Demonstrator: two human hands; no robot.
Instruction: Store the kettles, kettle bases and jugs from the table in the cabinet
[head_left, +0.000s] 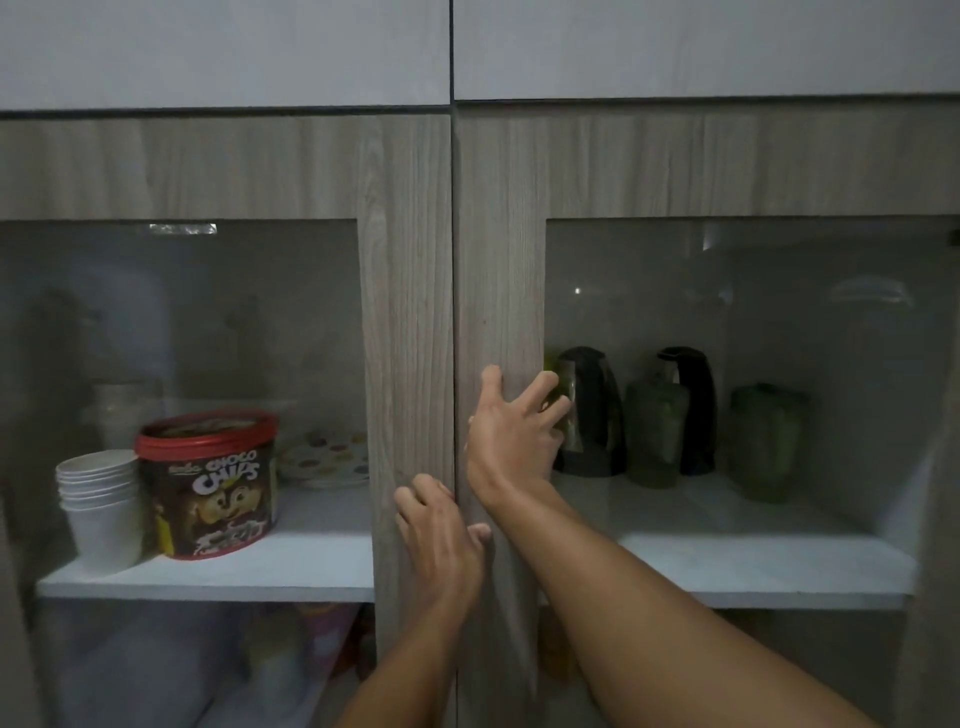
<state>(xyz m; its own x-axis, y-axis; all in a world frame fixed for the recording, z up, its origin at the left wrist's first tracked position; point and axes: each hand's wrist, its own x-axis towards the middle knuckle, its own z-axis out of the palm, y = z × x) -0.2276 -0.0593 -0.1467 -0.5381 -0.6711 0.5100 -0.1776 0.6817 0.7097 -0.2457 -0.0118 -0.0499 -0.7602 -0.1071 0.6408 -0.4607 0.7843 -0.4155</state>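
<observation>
The cabinet's two glass-paned wooden doors meet at the middle. My right hand (511, 428) lies flat with spread fingers on the right door's wooden frame (498, 291). My left hand (439, 540) rests lower, at the seam, on the left door's frame (410, 312), fingers curled against the edge. Behind the right glass, two black kettles (592, 410) (691, 405) stand on a white shelf (753, 556). Two green jugs (655, 434) (766, 441) stand in front of and beside them. Neither hand holds an object.
Behind the left glass stand a stack of white paper cups (101, 506), a red-lidded Choco Chips tub (208, 480) and patterned plates (327, 457). White upper cabinet doors (223, 52) run above. Dim items sit on a lower shelf.
</observation>
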